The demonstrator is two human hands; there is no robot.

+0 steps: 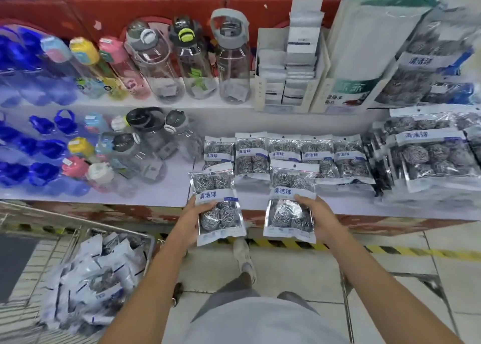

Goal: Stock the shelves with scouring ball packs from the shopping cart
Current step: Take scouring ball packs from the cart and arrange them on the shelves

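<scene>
two scouring ball packs are up over the shelf (161, 187) edge: the left hand (194, 220) grips the left pack (217, 208) by its side, the right hand (316, 217) grips the right pack (290, 203) likewise. they look light, crinkly and slick, so a side pinch near the middle suits. more packs wait in the cart (88, 281).

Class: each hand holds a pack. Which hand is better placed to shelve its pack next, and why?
Probably right. The right hand holds its pack already over the shelf edge, before the row; the left hand's pack hangs lower.
</scene>
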